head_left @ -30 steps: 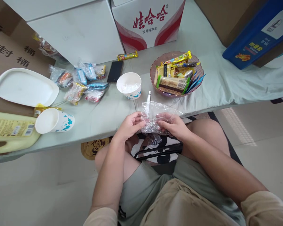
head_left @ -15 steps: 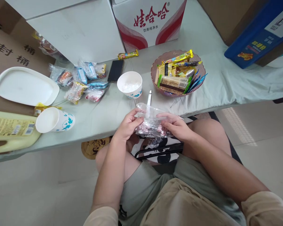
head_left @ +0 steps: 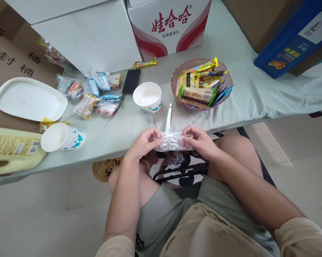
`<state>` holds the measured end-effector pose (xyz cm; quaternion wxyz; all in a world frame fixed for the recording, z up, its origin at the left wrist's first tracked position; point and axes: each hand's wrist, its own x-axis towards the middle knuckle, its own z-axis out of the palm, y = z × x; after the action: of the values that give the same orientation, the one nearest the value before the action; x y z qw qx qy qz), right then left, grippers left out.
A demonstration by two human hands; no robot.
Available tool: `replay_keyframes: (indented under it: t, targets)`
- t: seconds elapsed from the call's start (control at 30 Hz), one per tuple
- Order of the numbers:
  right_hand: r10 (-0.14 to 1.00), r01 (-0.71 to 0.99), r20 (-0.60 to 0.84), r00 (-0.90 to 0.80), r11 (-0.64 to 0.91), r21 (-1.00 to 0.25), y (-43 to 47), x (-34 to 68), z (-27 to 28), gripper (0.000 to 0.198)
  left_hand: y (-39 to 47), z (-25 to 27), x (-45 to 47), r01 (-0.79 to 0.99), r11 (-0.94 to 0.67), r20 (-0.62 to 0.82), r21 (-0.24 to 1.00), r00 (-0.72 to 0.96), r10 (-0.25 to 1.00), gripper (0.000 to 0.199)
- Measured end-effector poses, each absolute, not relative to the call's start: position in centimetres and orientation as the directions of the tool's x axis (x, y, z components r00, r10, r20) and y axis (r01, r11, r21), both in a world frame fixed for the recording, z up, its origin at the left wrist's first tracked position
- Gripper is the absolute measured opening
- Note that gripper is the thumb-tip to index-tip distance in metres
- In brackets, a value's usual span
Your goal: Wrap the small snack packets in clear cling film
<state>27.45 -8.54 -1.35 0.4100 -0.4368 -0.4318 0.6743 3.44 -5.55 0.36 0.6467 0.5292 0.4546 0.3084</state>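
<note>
Between my hands, over my lap at the table's edge, is a small bundle in clear plastic wrap [head_left: 172, 141]. My left hand [head_left: 145, 142] pinches its left end, and my right hand [head_left: 199, 141] pinches its right end. A loose tail of wrap hangs below it. What lies inside the wrap cannot be made out now. Just beyond the bundle a white utility knife [head_left: 169, 117] lies on the table. Past that stands a paper cup [head_left: 147, 97] with clear plastic bits in it. To its right, a pink scalloped bowl [head_left: 176, 93] holds several packaged snacks.
Several wrapped snack bundles [head_left: 99, 92] lie at the left, beside a black phone [head_left: 131, 81]. A second paper cup [head_left: 63, 137] leans on its side near a yellow jug [head_left: 13, 151] and a white tray [head_left: 31, 98]. Boxes [head_left: 168, 28] and a blue container [head_left: 294, 39] line the back.
The loose top of the wrap, spread out earlier, is now folded over, so the bundle looks flatter and more compact. The pinkish contents no longer show, and more of the knife is visible.
</note>
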Motion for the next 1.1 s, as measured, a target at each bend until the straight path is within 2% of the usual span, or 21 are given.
replay_keyframes:
  t: [0.2, 0.33, 0.4, 0.47, 0.57, 0.63, 0.77, 0.83, 0.9, 1.03, 1.1]
  targets:
    - [0.954, -0.209, -0.238, -0.185, -0.274, -0.939, -8.2, 27.4, -2.3, 0.065, -5.3, -0.1, 3.7, -0.009, 0.261, -0.251, 0.965, 0.253, 0.934, 0.055]
    - [0.976, -0.306, -0.201, -0.08, -0.216, -0.927, -8.1, 27.6, -2.5, 0.051, -5.2, 0.1, 3.5, -0.041, 0.258, -0.244, 0.965, 0.208, 0.947, 0.059]
    - [0.978, -0.321, -0.18, -0.104, -0.204, -0.925, -8.2, 27.7, -2.2, 0.051, -5.3, 0.1, 3.5, -0.056, 0.267, -0.248, 0.962, 0.228, 0.942, 0.06]
    - [0.965, -0.251, -0.179, -0.194, -0.225, -0.941, -8.4, 27.6, -1.6, 0.045, -5.5, 0.1, 3.7, -0.065, 0.272, -0.247, 0.96, 0.258, 0.934, 0.06]
    - [0.946, -0.111, -0.189, -0.265, -0.225, -0.968, -8.7, 27.4, -1.2, 0.024, -5.4, 0.0, 3.9, -0.079, 0.236, -0.208, 0.969, 0.261, 0.943, 0.057]
    - [0.969, -0.102, -0.157, -0.188, -0.178, -0.979, -8.6, 27.3, -1.5, 0.023, -5.2, -0.1, 3.7, -0.107, 0.153, -0.132, 0.982, 0.186, 0.974, 0.054]
    - [0.994, -0.078, -0.066, 0.087, -0.059, -0.995, -8.4, 27.6, -2.3, 0.021, -5.1, -0.2, 3.0, -0.105, -0.031, 0.029, 0.994, -0.014, 0.999, 0.047]
    - [0.991, 0.002, -0.023, 0.131, -0.023, -1.0, -8.5, 27.7, -2.5, 0.019, -5.5, -0.4, 3.1, -0.033, -0.036, 0.037, 0.999, 0.016, 0.999, 0.039]
    - [0.996, 0.076, 0.039, 0.082, 0.033, -0.997, -8.9, 27.6, -2.5, 0.018, -6.0, -0.8, 3.8, 0.043, -0.024, 0.018, 0.999, 0.122, 0.992, 0.037]
    - [0.977, 0.115, 0.187, -0.101, 0.199, -0.973, -9.7, 26.8, -2.4, 0.02, -6.7, -1.7, 6.2, 0.101, -0.047, 0.01, 0.994, 0.333, 0.943, 0.075]
    - [0.964, 0.087, 0.205, -0.171, 0.222, -0.971, -9.8, 26.3, -2.4, 0.025, -6.8, -1.8, 7.2, 0.101, -0.049, 0.005, 0.994, 0.396, 0.918, 0.079]
